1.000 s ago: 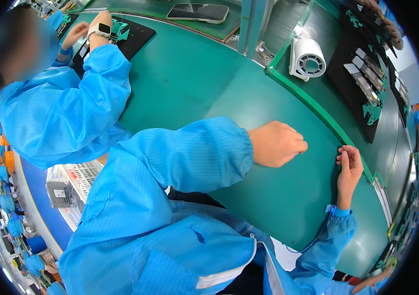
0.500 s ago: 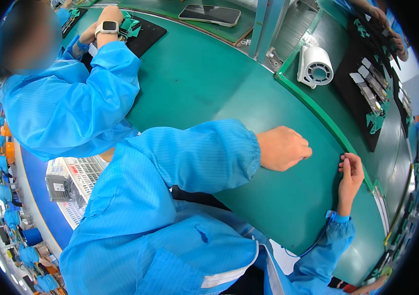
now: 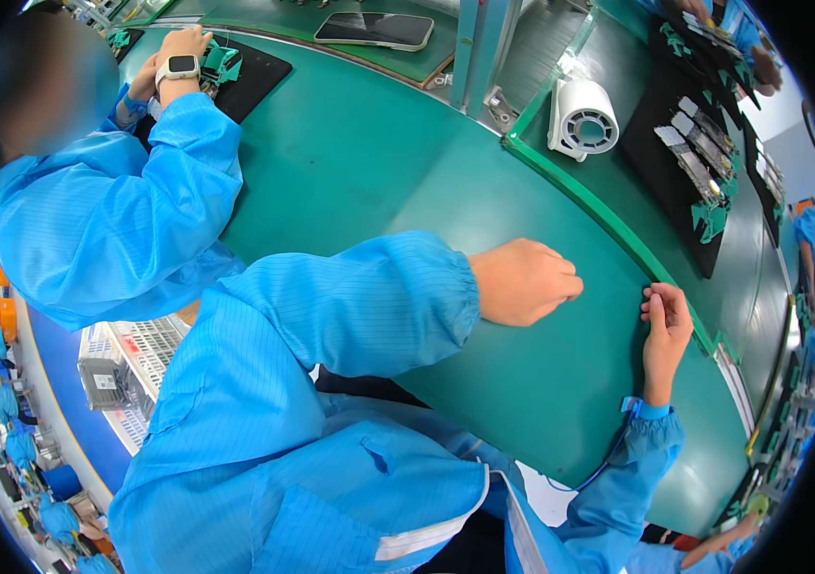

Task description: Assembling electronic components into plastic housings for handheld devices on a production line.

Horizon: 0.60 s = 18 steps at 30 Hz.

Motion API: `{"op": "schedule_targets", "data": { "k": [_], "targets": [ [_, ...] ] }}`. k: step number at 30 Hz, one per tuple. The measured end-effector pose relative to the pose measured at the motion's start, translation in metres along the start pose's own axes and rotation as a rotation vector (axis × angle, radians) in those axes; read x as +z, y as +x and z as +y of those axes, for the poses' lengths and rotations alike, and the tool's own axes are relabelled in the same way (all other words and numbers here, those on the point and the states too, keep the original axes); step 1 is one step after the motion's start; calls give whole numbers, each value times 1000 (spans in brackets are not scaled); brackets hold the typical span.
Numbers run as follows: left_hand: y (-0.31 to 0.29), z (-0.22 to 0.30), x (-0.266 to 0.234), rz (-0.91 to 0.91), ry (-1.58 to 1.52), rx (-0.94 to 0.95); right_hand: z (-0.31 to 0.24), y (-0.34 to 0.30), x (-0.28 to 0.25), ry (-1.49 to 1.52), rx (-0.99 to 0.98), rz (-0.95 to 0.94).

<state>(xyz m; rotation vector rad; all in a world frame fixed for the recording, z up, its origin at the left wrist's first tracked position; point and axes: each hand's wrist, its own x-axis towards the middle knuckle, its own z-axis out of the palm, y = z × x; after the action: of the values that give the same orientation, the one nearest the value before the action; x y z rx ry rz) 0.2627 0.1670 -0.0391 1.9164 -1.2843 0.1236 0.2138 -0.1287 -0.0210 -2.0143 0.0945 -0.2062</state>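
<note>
My left hand (image 3: pixel 527 282) lies on the green bench mat (image 3: pixel 350 163), back of the hand up. Its fingers are curled into a loose fist, and nothing shows in them. To the right, my right hand (image 3: pixel 666 325) rests near the raised green edge strip (image 3: pixel 608 215), palm side partly in view. Its fingers are loosely bent with the thumb standing apart, and no object is visible in it. A blue wrist strap (image 3: pixel 630 406) with a cord sits at the right cuff. Both arms wear blue striped sleeves.
A co-worker in blue (image 3: pixel 111 201) works at the left over a black mat (image 3: pixel 259 77) with green parts. Beyond the strip stand a white cylindrical device (image 3: pixel 587 120) and another black mat (image 3: pixel 656 153) with metal parts. A phone (image 3: pixel 374 31) lies behind; a white crate (image 3: pixel 154 344) stands lower left.
The whole scene has shifted slightly left and mostly upward in the picture. Both my hands keep the same pose on the mat. The co-worker's hands have moved a little.
</note>
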Motion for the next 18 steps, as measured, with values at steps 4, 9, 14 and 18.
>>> {"op": "schedule_targets", "data": {
  "k": [4,9,14,18],
  "targets": [
    [1,0,-2,0,10,17,0,0,0,6,10,4],
    [1,0,-2,-3,9,30,2,0,-1,0,3,-5],
    [0,0,-2,-3,29,30,0,1,0,4,3,-15],
    [0,0,-2,-2,26,35,1,0,-1,-3,1,-15]
  ]
}}
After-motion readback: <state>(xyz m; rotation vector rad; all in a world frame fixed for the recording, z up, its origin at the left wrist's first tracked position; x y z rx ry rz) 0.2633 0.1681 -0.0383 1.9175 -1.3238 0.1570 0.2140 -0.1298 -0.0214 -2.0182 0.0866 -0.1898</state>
